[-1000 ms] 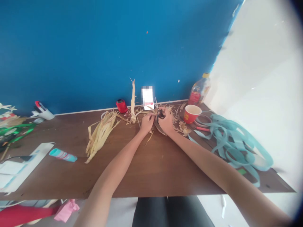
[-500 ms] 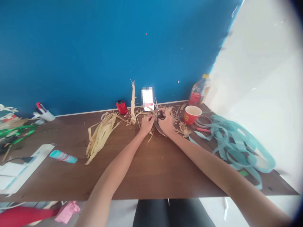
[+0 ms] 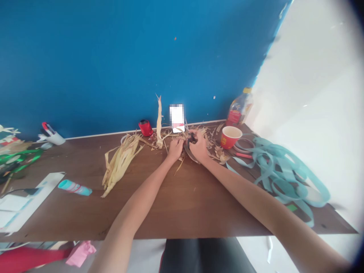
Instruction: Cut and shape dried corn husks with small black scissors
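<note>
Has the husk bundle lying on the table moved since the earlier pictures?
No. The husk bundle lies in the same spot, with no visible shift against the table.

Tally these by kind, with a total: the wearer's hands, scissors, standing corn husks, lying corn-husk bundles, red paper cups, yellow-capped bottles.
Hands, left hand and right hand: 2
Scissors: 1
Standing corn husk: 1
Lying corn-husk bundle: 1
Red paper cup: 1
Yellow-capped bottle: 1
Total: 7
Loose husk scraps are too jumbled to count.
</note>
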### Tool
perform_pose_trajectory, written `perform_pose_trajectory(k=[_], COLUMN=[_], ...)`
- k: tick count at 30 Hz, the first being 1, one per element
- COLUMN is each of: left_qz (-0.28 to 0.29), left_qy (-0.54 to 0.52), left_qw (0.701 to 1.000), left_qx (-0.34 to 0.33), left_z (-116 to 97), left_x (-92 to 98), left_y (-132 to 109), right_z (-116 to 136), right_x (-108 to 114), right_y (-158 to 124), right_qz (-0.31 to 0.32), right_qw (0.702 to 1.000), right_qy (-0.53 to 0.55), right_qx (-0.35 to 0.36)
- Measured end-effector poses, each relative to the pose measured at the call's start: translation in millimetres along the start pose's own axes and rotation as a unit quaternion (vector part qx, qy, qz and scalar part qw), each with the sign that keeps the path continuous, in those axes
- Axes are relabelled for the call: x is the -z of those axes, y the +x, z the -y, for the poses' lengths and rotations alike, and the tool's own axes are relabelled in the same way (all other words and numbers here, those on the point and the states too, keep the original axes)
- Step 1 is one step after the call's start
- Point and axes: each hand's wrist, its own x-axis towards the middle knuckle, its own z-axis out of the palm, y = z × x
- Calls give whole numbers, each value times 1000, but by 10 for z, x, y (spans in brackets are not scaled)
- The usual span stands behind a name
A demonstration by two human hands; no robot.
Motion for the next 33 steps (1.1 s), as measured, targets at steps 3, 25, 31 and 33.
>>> perform_pose_trajectory(k=[3,25,31,33], left_qz=[10,2,-4,-2], left_qy=[4,-6,5,0], left_qw=[1000,1000,999,1000], left_qx=[1,17,33,25], left_z=[14,38,54,58], left_x=[-5,2,11,7], left_y=[4,13,16,19], right_z=[-13,6,26,34], right_x=[-2,-3,-8,-3], right_y=[2,2,-2,-3], right_qz=[2,15,23,20], right_qw=[1000,1000,999,999], right_qy=[4,24,25,21], right_qx=[-5,12,9,14])
